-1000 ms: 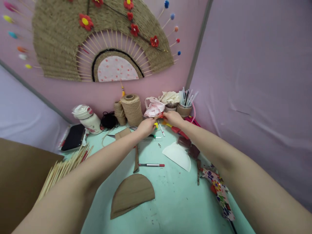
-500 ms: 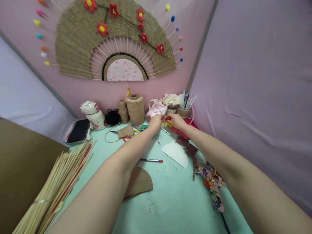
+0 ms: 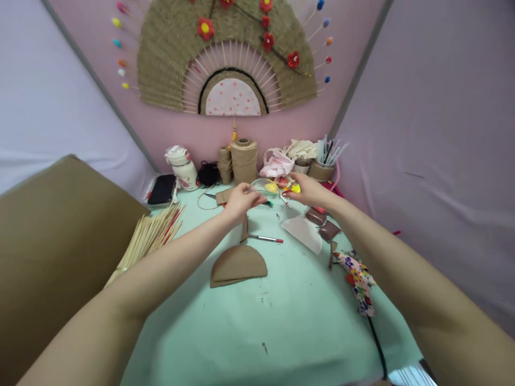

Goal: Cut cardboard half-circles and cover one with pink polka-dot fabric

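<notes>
My left hand (image 3: 242,201) reaches to the back of the table, fingers closed at the edge of a clear round lid (image 3: 254,183). To its right, my right hand (image 3: 302,188) pinches a small red piece (image 3: 286,193) whose kind I cannot make out. Yellow pieces (image 3: 295,188) lie by its fingertips, and a pink cloth bundle (image 3: 277,162) sits just behind. Below the hands are a pen (image 3: 265,238) with a red end, a folded brown cardboard half-circle (image 3: 239,265) and a white half-circle (image 3: 303,234).
Twine spools (image 3: 244,161), a white bottle (image 3: 183,169) and a cup of sticks (image 3: 323,169) line the back. Bamboo sticks (image 3: 151,236) lie left beside a large brown board (image 3: 68,257). A flowered glue gun (image 3: 359,281) with a black cord lies right.
My hands have come apart from the red item they both touched. The left now has the clear lid, moved leftward. The view has shifted, showing more of the near table.
</notes>
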Demonstrator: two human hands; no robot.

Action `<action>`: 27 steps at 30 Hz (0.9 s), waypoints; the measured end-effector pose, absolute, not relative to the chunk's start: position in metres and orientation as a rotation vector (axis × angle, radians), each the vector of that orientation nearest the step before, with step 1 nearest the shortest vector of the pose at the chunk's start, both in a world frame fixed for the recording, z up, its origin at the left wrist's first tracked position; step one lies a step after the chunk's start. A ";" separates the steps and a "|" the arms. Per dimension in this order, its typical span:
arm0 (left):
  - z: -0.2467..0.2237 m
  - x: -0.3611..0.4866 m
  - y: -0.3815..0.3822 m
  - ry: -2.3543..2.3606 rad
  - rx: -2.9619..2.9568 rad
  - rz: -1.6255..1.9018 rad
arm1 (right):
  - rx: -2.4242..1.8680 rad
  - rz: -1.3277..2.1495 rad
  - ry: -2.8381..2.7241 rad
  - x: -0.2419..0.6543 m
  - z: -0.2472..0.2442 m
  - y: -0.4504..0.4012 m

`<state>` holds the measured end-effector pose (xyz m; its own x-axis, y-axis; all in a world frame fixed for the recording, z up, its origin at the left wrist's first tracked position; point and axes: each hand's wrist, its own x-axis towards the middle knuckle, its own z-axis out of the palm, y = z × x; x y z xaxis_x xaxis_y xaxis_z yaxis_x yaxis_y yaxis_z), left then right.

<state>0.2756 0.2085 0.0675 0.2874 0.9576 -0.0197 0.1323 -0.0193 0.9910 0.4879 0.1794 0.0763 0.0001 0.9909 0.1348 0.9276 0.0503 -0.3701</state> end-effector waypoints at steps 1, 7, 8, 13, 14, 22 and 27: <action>0.067 0.265 0.192 1.062 1.388 0.914 | -1.840 0.266 -2.024 0.471 0.081 0.165; 0.047 0.202 0.110 0.952 1.147 0.815 | -1.534 0.315 -2.028 0.385 0.064 0.070; 0.042 0.190 0.103 0.980 1.174 0.808 | -1.572 0.308 -1.978 0.378 0.056 0.059; 0.014 0.150 0.085 1.126 1.120 0.817 | -1.628 0.589 -1.762 0.360 0.010 0.038; 0.009 0.146 0.083 1.143 1.119 0.824 | -1.618 0.630 -1.754 0.358 0.002 0.038; -0.007 0.131 0.084 1.351 1.694 0.927 | -1.474 0.507 -1.899 0.358 -0.016 0.030; -0.008 0.126 0.085 1.319 2.065 0.714 | -1.371 0.564 -2.071 0.364 -0.012 0.023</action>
<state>0.1259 0.0854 -0.0083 0.3674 0.9213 0.1273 0.6106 -0.3422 0.7142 0.3641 0.0232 -0.0120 -0.2986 0.9243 0.2377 0.6764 0.3807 -0.6305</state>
